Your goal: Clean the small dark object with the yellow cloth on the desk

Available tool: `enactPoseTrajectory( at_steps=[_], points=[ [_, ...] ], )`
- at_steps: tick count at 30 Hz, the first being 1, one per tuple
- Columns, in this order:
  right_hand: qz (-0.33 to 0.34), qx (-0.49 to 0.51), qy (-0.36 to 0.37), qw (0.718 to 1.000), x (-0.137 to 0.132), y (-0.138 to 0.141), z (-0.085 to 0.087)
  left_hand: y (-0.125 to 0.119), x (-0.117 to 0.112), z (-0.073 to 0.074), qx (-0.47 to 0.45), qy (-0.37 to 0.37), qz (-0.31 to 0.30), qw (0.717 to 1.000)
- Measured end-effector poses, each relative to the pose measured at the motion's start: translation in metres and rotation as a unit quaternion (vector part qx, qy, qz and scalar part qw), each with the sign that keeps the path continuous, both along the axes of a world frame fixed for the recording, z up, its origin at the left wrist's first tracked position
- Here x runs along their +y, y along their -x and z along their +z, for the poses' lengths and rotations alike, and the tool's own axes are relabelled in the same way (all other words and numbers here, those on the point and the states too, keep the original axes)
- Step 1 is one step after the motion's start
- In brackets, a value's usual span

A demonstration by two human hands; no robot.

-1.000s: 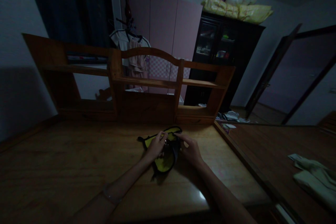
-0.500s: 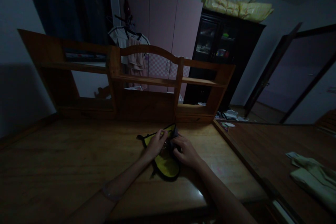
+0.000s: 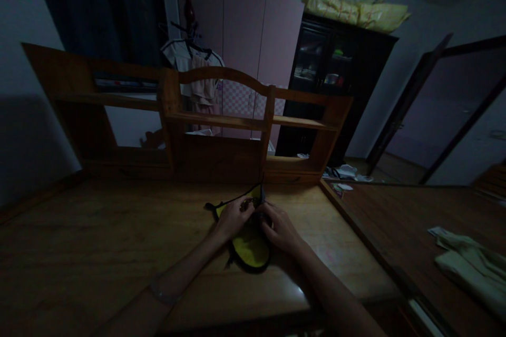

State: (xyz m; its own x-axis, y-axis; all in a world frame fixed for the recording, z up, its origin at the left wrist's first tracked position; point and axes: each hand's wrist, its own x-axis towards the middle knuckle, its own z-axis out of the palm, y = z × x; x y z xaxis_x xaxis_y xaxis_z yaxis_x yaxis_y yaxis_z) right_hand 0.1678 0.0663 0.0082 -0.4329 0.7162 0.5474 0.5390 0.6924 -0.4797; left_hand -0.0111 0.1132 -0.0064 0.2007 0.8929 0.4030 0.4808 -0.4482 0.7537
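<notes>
While yellow pouch (image 3: 251,250) lies beneath, right fingers (image 3: 268,212) pinch flap (image 3: 261,194); left fingers (image 3: 245,214), grip unclear.

A yellow pouch (image 3: 251,248) with black edging is spread open beneath the fingers of the left hand (image 3: 234,218) and right hand (image 3: 280,226), its rounded end turned toward the wearer below the fingertips and its pointed corner raised just beyond them. Its dark edge is gripped by the right fingers, while a small, shiny brownish item (image 3: 246,204), too blurred to be identified, is held at the left fingertips.
</notes>
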Motion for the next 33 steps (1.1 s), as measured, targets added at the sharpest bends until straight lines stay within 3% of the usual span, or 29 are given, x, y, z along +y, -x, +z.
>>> enactPoseTrajectory(
  at_steps=[5,9,13,21,26,33],
  points=[
    [-0.022,0.008,0.007,1.0,0.003,-0.004,-0.007,-0.002,-0.011,0.009,0.071,-0.026,-0.022,0.997],
    [-0.011,0.001,0.003,1.0,0.003,-0.003,-0.006,-0.003,-0.014,0.01,0.05,-0.003,-0.038,0.998],
    [0.002,0.001,0.001,1.0,0.0,0.0,-0.002,-0.005,-0.008,0.002,-0.013,0.026,-0.038,0.999],
    [0.015,-0.031,-0.038,0.999,0.004,-0.002,-0.005,-0.003,0.016,-0.02,-0.116,0.026,0.037,0.992],
    [0.009,-0.047,-0.057,0.997,0.013,0.0,-0.013,0.0,0.013,-0.016,-0.064,-0.021,0.071,0.995],
    [0.015,-0.045,-0.014,0.999,0.009,0.001,-0.013,-0.008,-0.007,-0.001,0.024,-0.076,0.049,0.996]
  ],
)
